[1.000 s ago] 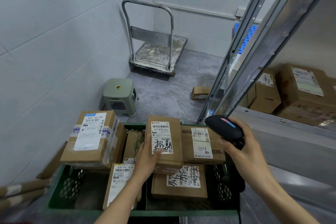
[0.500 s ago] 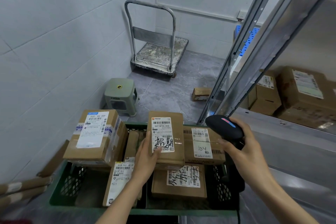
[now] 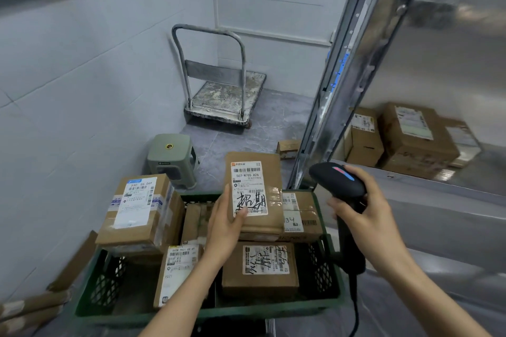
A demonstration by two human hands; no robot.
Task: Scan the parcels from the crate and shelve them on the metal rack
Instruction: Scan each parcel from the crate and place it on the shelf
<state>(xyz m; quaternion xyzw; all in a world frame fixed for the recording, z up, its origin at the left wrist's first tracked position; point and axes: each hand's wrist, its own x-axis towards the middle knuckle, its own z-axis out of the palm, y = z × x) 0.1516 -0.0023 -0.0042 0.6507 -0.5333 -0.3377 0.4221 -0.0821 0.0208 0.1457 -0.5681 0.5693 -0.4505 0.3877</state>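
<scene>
My left hand [image 3: 226, 223] holds a flat brown parcel [image 3: 271, 186] with a white barcode label, raised above the green crate [image 3: 202, 312]. My right hand [image 3: 368, 220] grips a black barcode scanner [image 3: 338, 179] just right of the parcel, its head turned toward the label. Several more cardboard parcels lie in the crate, including a large one [image 3: 139, 210] on its left rim and a small one [image 3: 260, 271] at the bottom. The metal rack [image 3: 438, 200] stands at the right with several boxes [image 3: 410, 137] on its shelf.
A platform trolley [image 3: 227, 96] stands against the far wall. A grey-green plastic stool [image 3: 171, 157] sits behind the crate. A small box [image 3: 289, 149] lies on the floor by the rack post [image 3: 342, 76]. Cardboard pieces [image 3: 32, 306] lean at lower left.
My left hand has lifted the labelled parcel higher out of the crate. The scanner hand stays at about the same place. The view has tilted upward a little.
</scene>
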